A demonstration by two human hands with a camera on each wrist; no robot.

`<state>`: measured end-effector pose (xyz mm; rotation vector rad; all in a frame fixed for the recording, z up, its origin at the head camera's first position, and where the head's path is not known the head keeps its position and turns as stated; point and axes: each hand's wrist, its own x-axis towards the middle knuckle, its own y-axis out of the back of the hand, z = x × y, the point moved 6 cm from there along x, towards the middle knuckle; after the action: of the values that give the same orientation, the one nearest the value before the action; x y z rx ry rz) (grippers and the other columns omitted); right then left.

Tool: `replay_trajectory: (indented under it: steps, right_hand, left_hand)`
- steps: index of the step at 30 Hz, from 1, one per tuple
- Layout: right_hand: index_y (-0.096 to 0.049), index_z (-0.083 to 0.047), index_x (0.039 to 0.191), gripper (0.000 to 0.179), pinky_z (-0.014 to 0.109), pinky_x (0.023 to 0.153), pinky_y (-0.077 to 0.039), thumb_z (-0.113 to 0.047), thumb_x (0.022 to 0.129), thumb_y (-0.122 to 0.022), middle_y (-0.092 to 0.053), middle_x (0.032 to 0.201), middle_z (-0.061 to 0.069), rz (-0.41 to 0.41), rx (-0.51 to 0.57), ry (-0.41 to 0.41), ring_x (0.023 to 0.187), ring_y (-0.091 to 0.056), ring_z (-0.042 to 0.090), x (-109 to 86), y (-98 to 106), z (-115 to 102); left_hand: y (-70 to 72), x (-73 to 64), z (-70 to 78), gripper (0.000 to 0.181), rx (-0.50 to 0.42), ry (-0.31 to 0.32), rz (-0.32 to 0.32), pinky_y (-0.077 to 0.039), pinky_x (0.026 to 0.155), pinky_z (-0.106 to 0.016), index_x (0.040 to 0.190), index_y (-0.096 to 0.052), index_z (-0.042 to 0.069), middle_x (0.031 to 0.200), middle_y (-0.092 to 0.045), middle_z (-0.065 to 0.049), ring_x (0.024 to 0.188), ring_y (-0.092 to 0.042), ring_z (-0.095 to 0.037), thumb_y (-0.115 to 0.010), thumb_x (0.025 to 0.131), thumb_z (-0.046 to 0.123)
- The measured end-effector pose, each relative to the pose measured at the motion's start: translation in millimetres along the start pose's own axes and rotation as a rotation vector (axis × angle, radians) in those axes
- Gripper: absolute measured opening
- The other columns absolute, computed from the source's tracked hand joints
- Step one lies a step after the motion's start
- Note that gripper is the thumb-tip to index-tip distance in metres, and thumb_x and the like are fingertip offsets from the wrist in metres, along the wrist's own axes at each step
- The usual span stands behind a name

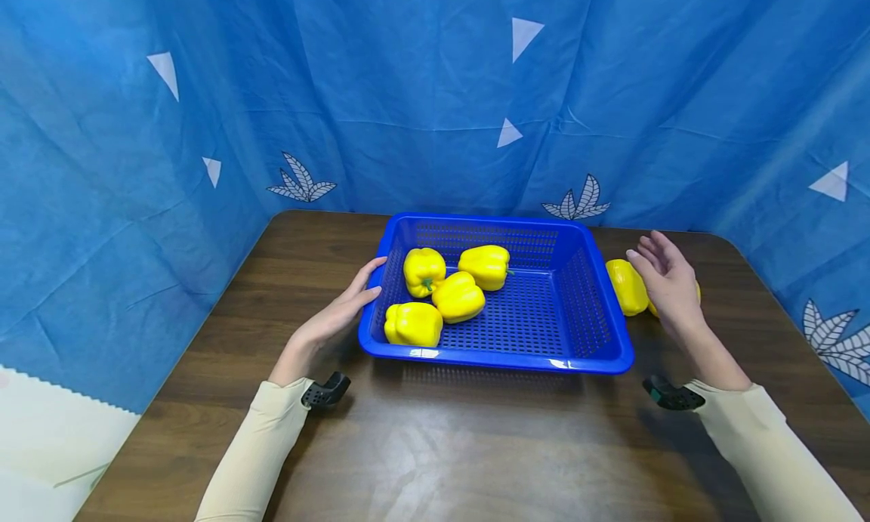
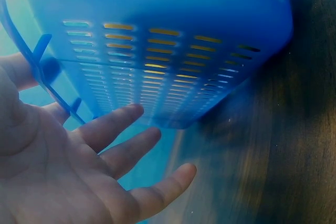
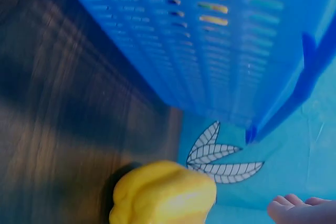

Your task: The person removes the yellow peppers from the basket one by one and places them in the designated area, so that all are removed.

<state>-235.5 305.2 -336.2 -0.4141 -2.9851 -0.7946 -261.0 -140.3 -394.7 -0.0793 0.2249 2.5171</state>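
A blue plastic basket (image 1: 503,362) with slotted walls stands on the table, holding several yellow bell peppers (image 1: 459,297) grouped in its left half. My left hand (image 1: 338,310) touches the basket's left rim; in the left wrist view its thumb and forefinger reach over the edge, while the other fingers (image 2: 131,153) extend loosely outside the wall. On the right, my right hand (image 1: 669,284) hovers with relaxed fingers and holds nothing. Beside the basket's right wall lies a yellow bell pepper (image 1: 627,288). Another bell pepper (image 1: 698,291) is mostly hidden behind the right hand.
The dark wooden table (image 1: 435,439) extends in front of the basket and to both sides. Blue patterned cloth (image 1: 408,91) hangs close behind the table's back edge and along its sides. Each wrist carries a black camera mount (image 1: 328,390).
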Motion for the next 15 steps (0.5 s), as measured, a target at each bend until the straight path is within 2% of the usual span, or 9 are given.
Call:
replay_trajectory:
  steps: [4,11,15]
  right_hand:
    - [-0.009,-0.012,0.151,0.069,0.044,0.115,-0.025,-0.04,0.097,-0.042,-0.018,0.157,0.018,-0.04,0.011,0.016,0.143,-0.025,0.033,-0.7,-7.9,-6.1]
    - [-0.011,-0.011,0.151,0.069,0.036,0.111,-0.029,-0.039,0.097,-0.044,-0.021,0.155,0.019,-0.118,-0.017,0.076,0.142,-0.026,0.034,-4.2,-19.3,-19.2]
    - [-0.011,-0.011,0.151,0.07,0.047,0.111,-0.028,-0.04,0.097,-0.045,-0.023,0.155,0.019,-0.156,-0.025,0.1,0.142,-0.026,0.036,-6.9,-28.1,-28.0]
  left_hand:
    - [0.1,-0.2,0.0,0.057,0.002,-0.004,0.002,-0.022,0.114,-0.06,0.149,-0.002,0.03,0.158,0.002,-0.006,0.142,-0.018,-0.039,-0.032,0.101,0.03]
    - [-0.3,-0.1,0.1,0.057,0.006,0.009,0.01,-0.022,0.113,-0.06,0.149,-0.002,0.031,0.158,0.002,-0.005,0.142,-0.018,-0.039,-0.033,0.101,0.03]
    - [0.3,0.5,0.5,0.057,0.008,0.007,0.014,-0.021,0.114,-0.059,0.149,-0.003,0.032,0.158,0.002,-0.005,0.142,-0.017,-0.038,-0.033,0.101,0.031]
